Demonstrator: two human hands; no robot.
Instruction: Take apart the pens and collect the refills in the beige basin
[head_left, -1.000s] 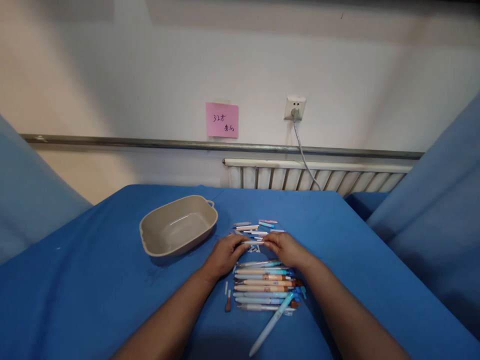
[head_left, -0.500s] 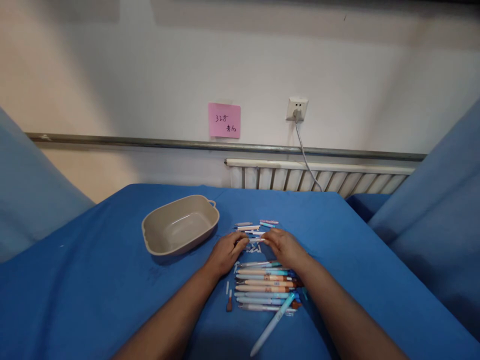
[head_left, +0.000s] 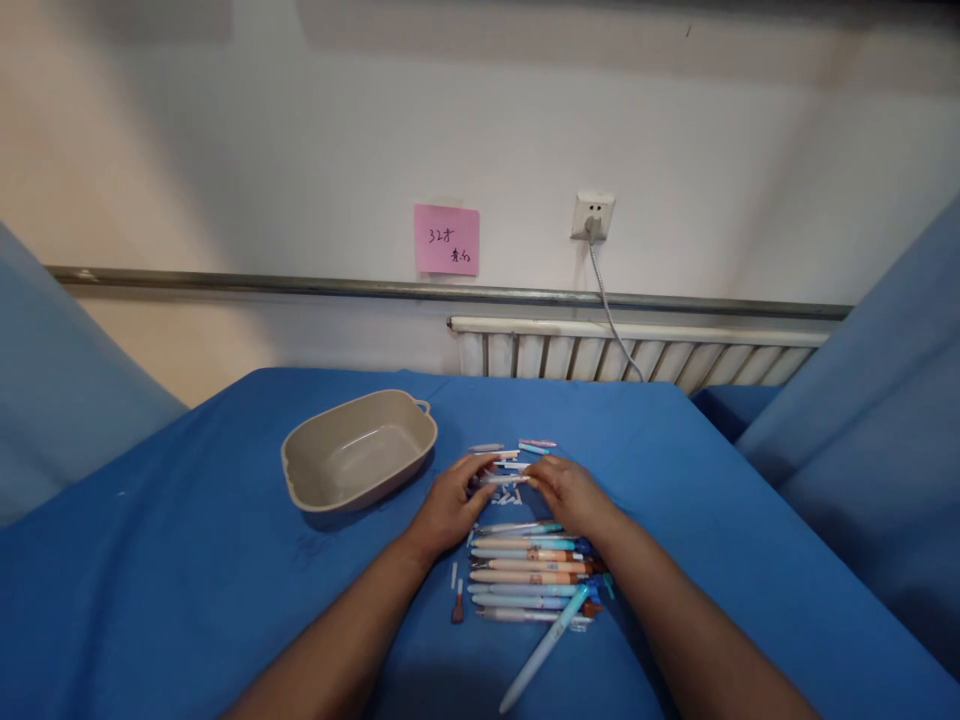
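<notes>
My left hand (head_left: 448, 505) and my right hand (head_left: 568, 492) meet over a scatter of small pen parts (head_left: 517, 455) on the blue cloth. Between their fingertips they pinch a thin white refill (head_left: 504, 479), held level just above the parts. Both hands are closed in a pinch on its ends. Nearer to me, a row of several pens (head_left: 529, 570) lies side by side between my forearms. A light blue pen (head_left: 544, 648) lies slanted at the front of the row.
An empty beige dish (head_left: 352, 462) sits to the left of my hands on the blue table cloth (head_left: 187, 560). A small brown piece (head_left: 456, 610) lies left of the pens. Behind are a radiator (head_left: 637, 355), a wall socket with cable (head_left: 592, 218) and a pink note (head_left: 445, 239).
The hands have barely shifted. The fingertips have drawn slightly closer together on the white refill.
</notes>
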